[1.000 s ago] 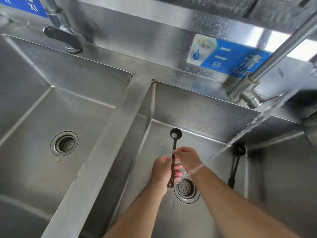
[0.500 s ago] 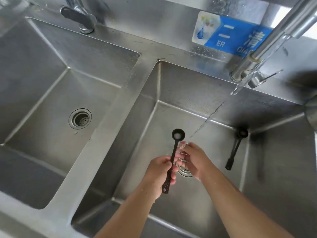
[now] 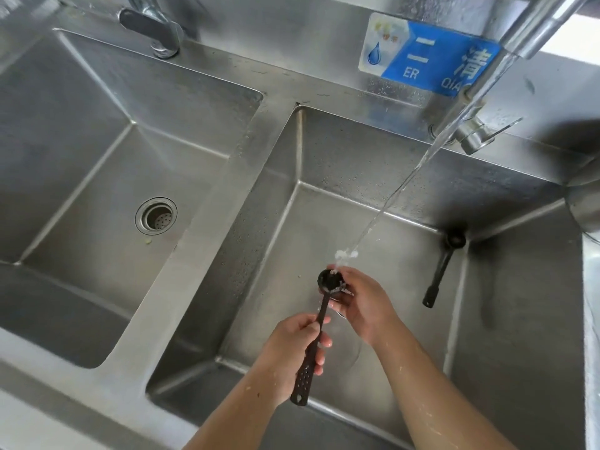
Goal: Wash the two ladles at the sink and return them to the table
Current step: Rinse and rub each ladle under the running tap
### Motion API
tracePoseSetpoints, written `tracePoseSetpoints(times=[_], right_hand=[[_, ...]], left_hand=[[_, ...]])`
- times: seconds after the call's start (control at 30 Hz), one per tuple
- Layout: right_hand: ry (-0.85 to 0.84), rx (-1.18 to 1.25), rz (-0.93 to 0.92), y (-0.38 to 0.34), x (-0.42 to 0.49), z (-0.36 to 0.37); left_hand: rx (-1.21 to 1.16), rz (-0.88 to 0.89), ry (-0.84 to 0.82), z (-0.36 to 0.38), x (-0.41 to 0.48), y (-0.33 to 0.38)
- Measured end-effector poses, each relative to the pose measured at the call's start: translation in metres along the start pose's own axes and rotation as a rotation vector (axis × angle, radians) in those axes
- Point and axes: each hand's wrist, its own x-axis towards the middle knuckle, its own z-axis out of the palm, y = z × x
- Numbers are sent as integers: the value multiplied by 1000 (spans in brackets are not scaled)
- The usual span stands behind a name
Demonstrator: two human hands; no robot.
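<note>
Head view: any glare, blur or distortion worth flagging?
Head view: wide-angle bowing along the sink rims; overexposed white patch at top right behind the faucet; the held ladle is sharp; the water stream is slightly smeared.

Bright daylight, steel glare, wide-angle warp

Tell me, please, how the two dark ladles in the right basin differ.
The held dark ladle is gripped at its handle by the left hand, its bowl cupped by the right hand under running water. The second dark ladle lies untouched in the far right corner. Both are long-handled.
</note>
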Motion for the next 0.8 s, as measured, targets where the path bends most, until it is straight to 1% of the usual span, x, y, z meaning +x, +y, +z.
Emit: tracePoseSetpoints(times=[0.1,0.2,0.27,0.37,0.4,0.43,0.5,0.53,0.6,0.63,0.67,0.7,0.73,0.77,0.8], right_hand=[[-17,-41,-31,7,0,-1],[-3,-150,-44,6,1,3],[48,-332,-85,2,2,7],[247,-772,-277,-2,11,8],[291,-865,-316,-1,11,11],[273,-876,-299,0,9,14],[99,-716,-176,2,1,22],[40,-667,-142,0,-1,24],[37,-784,-182,-13,6,20],[90,-920,-208,-20,11,16],[145,-1113,-259,-24,14,14],[175,-1279,-291,-25,11,16],[169,-1367,-299,-22,8,20],[124,-1350,-273,-21,6,22],[65,-1259,-227,-21,5,26]], left_hand=[[-27,-2,-13,1,6,-1],[-15,5,-23,0,8,-3],[-9,20,-10,0,8,-4],[-43,57,31,2,12,-3],[-48,68,44,1,13,-3],[-53,71,55,0,13,-2],[-76,50,68,-3,12,-2],[-88,34,67,-5,12,-1],[-103,17,42,-4,12,1],[-102,20,33,-2,12,2],[-95,27,32,0,12,2],[-87,34,38,0,12,3],[-81,36,46,0,12,2],[-75,31,56,-1,12,2],[-64,27,66,-3,13,2]])
